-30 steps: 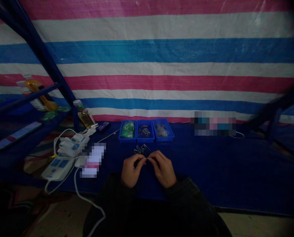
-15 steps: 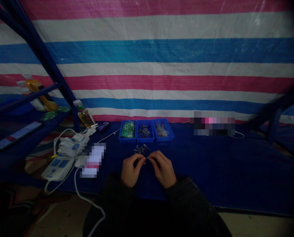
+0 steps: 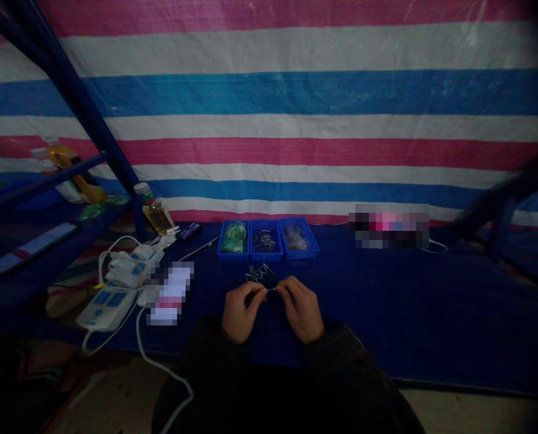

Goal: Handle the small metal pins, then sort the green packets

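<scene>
Both hands pinch one thin, silvery metal pin (image 3: 271, 289) above the blue table, one at each end. Its exact kind is too small to make out. My left hand (image 3: 241, 313) has thumb and forefinger closed on the left end; my right hand (image 3: 302, 308) grips the right end the same way. Just beyond the fingers lies a loose pile of similar metal pins (image 3: 260, 272). Behind it, three blue trays stand side by side: the left tray (image 3: 233, 257) holds green bags, the middle tray (image 3: 266, 257) more metal pins, the right tray (image 3: 302, 255) clear bags with small parts.
To the left lie a power strip (image 3: 106, 307) with plugged-in chargers, a white cable (image 3: 167, 369) and a blurred-out phone (image 3: 172, 295). A bottle (image 3: 158, 214) stands by the blue frame post (image 3: 126, 187). A pixelated object (image 3: 388, 226) sits at the back right.
My right hand has shifted slightly right, away from my left hand, so more of the pin shows between the fingertips. My left hand has hardly moved.
</scene>
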Available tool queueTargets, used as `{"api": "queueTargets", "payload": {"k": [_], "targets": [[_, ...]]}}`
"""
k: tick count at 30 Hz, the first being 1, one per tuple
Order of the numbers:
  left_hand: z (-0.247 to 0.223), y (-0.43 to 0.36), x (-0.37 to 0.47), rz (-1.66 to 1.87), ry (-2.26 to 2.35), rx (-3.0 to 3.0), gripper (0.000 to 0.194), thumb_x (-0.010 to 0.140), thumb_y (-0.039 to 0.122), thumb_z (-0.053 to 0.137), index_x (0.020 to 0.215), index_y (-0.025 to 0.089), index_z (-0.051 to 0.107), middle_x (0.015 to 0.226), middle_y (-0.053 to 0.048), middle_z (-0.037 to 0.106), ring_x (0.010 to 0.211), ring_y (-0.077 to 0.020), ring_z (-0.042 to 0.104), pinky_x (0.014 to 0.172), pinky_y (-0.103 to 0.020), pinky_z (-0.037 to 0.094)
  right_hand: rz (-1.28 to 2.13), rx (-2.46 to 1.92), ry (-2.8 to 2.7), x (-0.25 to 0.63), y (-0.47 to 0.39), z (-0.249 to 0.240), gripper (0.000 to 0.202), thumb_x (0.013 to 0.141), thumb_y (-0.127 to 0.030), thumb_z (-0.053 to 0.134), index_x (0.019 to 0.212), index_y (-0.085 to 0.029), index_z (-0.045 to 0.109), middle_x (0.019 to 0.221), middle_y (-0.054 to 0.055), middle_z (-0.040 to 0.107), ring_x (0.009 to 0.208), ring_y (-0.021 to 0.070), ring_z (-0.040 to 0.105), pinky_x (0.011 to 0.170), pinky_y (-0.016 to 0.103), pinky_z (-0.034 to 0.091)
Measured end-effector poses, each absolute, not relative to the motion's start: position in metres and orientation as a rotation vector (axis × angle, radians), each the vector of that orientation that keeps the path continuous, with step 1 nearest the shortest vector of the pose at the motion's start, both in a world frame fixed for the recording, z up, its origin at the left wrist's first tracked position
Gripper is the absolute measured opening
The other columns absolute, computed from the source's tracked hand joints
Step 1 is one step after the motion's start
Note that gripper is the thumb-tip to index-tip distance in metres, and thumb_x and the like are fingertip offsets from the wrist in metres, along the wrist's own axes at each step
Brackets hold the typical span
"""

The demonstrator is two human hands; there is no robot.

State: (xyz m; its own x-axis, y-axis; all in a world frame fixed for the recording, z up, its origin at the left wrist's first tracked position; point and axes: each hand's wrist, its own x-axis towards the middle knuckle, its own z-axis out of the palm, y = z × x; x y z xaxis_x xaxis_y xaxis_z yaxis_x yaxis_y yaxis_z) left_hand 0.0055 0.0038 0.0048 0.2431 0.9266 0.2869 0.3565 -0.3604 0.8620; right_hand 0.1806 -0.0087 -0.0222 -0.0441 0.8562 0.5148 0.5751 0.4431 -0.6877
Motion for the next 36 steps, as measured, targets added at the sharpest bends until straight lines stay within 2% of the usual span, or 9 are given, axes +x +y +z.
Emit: {"api": "queueTargets", "payload": {"k": [2, 4, 6, 12, 24, 26, 30, 36], "targets": [[0.0042, 0.0042, 0.0053, 1.094, 1.169, 1.848, 0.017, 0.097, 0.027, 0.061, 0.086, 0.019, 0.071, 0.08, -0.001, 0.074, 0.077, -0.0169, 0.07, 0.076, -0.026, 0.05, 0.382, -1.224, -1.724, 0.1807, -0.0089, -0.0231, 0.016, 0.103, -0.021, 0.049, 0.092, -0.022, 0.061, 0.085, 0.003, 0.065, 0.078, 0.0189, 0.065, 0.074, 0.03, 0.048], [0.0034, 0.0047, 0.0047, 1.108, 1.175, 1.842, 0.017, 0.097, 0.026, 0.06, 0.087, 0.018, 0.071, 0.079, -0.001, 0.074, 0.077, -0.0166, 0.07, 0.077, -0.026, 0.049, 0.411, -1.181, -1.71, 0.1803, -0.0093, -0.0233, 0.011, 0.102, -0.021, 0.05, 0.104, -0.022, 0.061, 0.091, 0.004, 0.066, 0.083, 0.0194, 0.066, 0.078, 0.03, 0.049], [0.0026, 0.0052, 0.0042, 1.115, 1.189, 1.837, 0.017, 0.098, 0.026, 0.06, 0.087, 0.018, 0.07, 0.079, -0.001, 0.073, 0.077, -0.0165, 0.07, 0.077, -0.026, 0.049, 0.432, -1.146, -1.708, 0.1796, -0.0098, -0.0228, 0.014, 0.101, -0.02, 0.052, 0.113, -0.022, 0.059, 0.094, 0.005, 0.066, 0.086, 0.0196, 0.066, 0.078, 0.03, 0.05], [0.0035, 0.0048, 0.0048, 1.106, 1.169, 1.835, 0.018, 0.098, 0.026, 0.059, 0.086, 0.019, 0.07, 0.079, -0.001, 0.073, 0.076, -0.0168, 0.07, 0.076, -0.026, 0.05, 0.428, -1.116, -1.728, 0.1782, -0.009, -0.0203, 0.013, 0.101, -0.017, 0.048, 0.099, -0.023, 0.059, 0.093, 0.005, 0.064, 0.085, 0.0199, 0.065, 0.079, 0.031, 0.049], [0.0049, 0.0047, 0.0051, 1.093, 1.168, 1.848, 0.018, 0.098, 0.026, 0.06, 0.085, 0.019, 0.07, 0.078, -0.001, 0.074, 0.076, -0.017, 0.07, 0.076, -0.026, 0.05, 0.448, -1.178, -1.756, 0.1794, -0.0086, -0.0207, 0.017, 0.103, -0.022, 0.048, 0.092, -0.023, 0.061, 0.084, 0.003, 0.065, 0.077, 0.0188, 0.065, 0.072, 0.03, 0.048], [0.0045, 0.0048, 0.0051, 1.098, 1.168, 1.849, 0.018, 0.098, 0.027, 0.059, 0.086, 0.019, 0.07, 0.078, -0.001, 0.073, 0.075, -0.0171, 0.07, 0.076, -0.026, 0.05, 0.457, -1.166, -1.76, 0.1794, -0.0089, -0.0206, 0.016, 0.103, -0.023, 0.049, 0.096, -0.023, 0.063, 0.086, 0.003, 0.067, 0.08, 0.0194, 0.067, 0.074, 0.03, 0.049], [0.0032, 0.0053, 0.0048, 1.111, 1.186, 1.844, 0.018, 0.098, 0.027, 0.059, 0.085, 0.019, 0.069, 0.077, -0.001, 0.073, 0.075, -0.0168, 0.07, 0.075, -0.026, 0.05, 0.445, -1.128, -1.745, 0.1788, -0.0098, -0.0204, 0.018, 0.101, -0.021, 0.052, 0.116, -0.023, 0.062, 0.098, 0.006, 0.069, 0.09, 0.0213, 0.068, 0.081, 0.032, 0.052], [0.0034, 0.0054, 0.0049, 1.069, 1.161, 1.854, 0.019, 0.098, 0.028, 0.059, 0.085, 0.019, 0.069, 0.077, -0.001, 0.073, 0.075, -0.0166, 0.07, 0.075, -0.025, 0.049, 0.424, -1.09, -1.744, 0.178, -0.0086, -0.0219, 0.017, 0.102, -0.019, 0.048, 0.105, -0.024, 0.064, 0.097, 0.007, 0.068, 0.09, 0.0213, 0.068, 0.082, 0.033, 0.053]]}}
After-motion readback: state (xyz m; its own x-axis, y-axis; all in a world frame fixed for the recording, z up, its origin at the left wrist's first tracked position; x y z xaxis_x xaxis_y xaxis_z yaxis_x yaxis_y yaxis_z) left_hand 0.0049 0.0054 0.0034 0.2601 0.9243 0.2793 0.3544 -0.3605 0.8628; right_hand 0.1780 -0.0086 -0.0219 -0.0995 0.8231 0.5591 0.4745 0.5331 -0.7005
